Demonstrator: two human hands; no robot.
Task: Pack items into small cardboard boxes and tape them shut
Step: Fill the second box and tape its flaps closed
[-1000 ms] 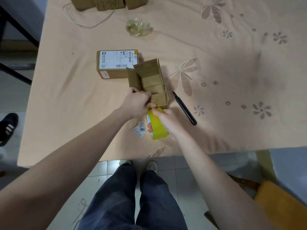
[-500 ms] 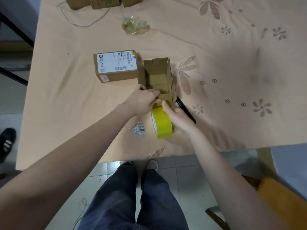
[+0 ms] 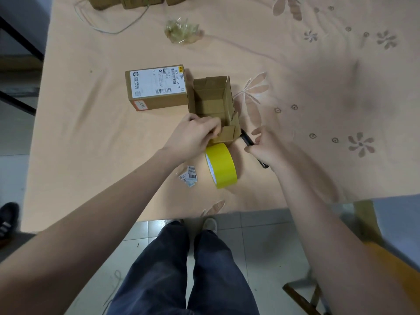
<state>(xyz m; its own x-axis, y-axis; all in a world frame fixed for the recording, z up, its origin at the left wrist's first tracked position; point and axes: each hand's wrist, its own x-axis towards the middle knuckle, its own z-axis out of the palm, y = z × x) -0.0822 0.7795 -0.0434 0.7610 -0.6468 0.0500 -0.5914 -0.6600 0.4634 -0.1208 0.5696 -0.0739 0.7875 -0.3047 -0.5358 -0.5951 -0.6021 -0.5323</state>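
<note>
The white label [image 3: 159, 82] on the closed box [image 3: 156, 88] reads "270A E011-00 05" along its right edge. Its other print and barcode are too small to read.

Right hand [image 3: 264, 146] covers the black pen's [image 3: 246, 139] middle; left fingers [image 3: 212, 127] blurred

Peach floral tablecloth [image 3: 318, 87], pale tiled floor [image 3: 261, 242], possibly wooden chair [image 3: 302, 294].

arms: bare, no sleeves visible
left hand [image 3: 193, 137]: bare
right hand [image 3: 270, 148]: bare
trousers [image 3: 181, 269]: dark blue
shoes [image 3: 210, 225]: light
</note>
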